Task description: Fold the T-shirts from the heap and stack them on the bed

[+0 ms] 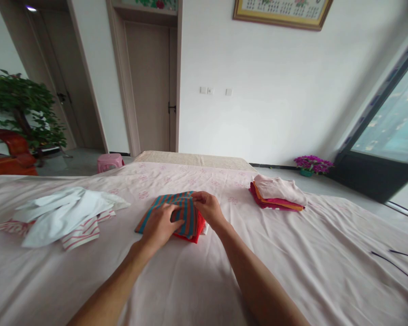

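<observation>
A folded garment [188, 219] with blue and brown stripes lies in the middle of the covered surface. Red cloth [200, 225] sticks out beneath its right side, with a bit of white fabric under that. My left hand [161, 224] rests flat on the striped garment, fingers and thumb apart. At the far right corner, my right hand [209, 209] pinches the edge of the same garment between thumb and fingers.
To the left lies a loose heap of white clothes [71, 210] with a red-striped white cloth [83, 233]. A folded stack [279, 190] in pink, orange and magenta sits at right. Dark cords [394, 265] cross the pale pink sheet [292, 267]. Beyond stands a pink stool [109, 160].
</observation>
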`<action>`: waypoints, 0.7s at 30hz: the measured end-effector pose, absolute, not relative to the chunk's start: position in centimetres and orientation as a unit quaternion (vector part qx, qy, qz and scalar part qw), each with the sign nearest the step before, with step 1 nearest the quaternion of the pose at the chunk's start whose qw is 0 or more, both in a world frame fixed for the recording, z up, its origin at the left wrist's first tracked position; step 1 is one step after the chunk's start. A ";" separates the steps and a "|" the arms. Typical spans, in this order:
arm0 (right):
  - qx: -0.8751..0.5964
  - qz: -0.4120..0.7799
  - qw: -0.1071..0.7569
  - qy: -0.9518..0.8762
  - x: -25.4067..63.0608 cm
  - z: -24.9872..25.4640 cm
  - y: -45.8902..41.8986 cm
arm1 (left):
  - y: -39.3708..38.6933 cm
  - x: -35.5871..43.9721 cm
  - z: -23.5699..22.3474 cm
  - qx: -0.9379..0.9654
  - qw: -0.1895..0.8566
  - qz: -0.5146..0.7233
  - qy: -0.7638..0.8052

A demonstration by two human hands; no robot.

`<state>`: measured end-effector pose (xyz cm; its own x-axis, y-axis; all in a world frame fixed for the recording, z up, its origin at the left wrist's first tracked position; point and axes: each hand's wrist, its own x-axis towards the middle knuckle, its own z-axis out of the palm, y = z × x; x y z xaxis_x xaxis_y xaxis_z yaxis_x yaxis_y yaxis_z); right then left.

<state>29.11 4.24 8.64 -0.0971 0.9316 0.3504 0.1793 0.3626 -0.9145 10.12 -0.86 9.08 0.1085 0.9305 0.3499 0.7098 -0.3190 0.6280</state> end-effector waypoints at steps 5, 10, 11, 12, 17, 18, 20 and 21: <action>-0.397 0.406 0.518 -0.640 28.7 9.6 3.6 | -1.3 10.4 9.2 0.737 0.087 0.319 0.590; -0.435 0.379 0.499 -0.646 29.0 9.4 4.0 | -0.5 9.0 9.7 0.652 0.150 0.436 0.602; -0.439 0.376 0.496 -0.648 29.0 9.3 4.1 | -0.3 8.7 9.9 0.635 0.155 0.461 0.600; -0.443 0.369 0.492 -0.652 29.1 9.2 4.2 | -0.2 8.3 10.0 0.620 0.159 0.483 0.597; -0.463 0.315 0.451 -0.695 29.2 9.1 3.9 | 0.8 6.4 10.2 0.549 0.177 0.567 0.588; -0.469 0.299 0.441 -0.704 29.3 9.2 3.7 | 1.0 6.1 10.2 0.523 0.190 0.592 0.583; -0.489 0.240 0.421 -0.726 29.5 9.6 3.4 | 1.5 5.4 10.2 0.456 0.218 0.648 0.569; -0.499 0.205 0.415 -0.733 29.6 9.8 3.3 | 1.7 5.1 10.2 0.423 0.228 0.674 0.562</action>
<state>29.62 3.33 9.79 -0.1579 0.9007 0.4046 0.5606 0.4191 -0.7142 5.05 1.72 10.22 -0.5383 0.7821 0.3139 0.1679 -0.2655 0.9494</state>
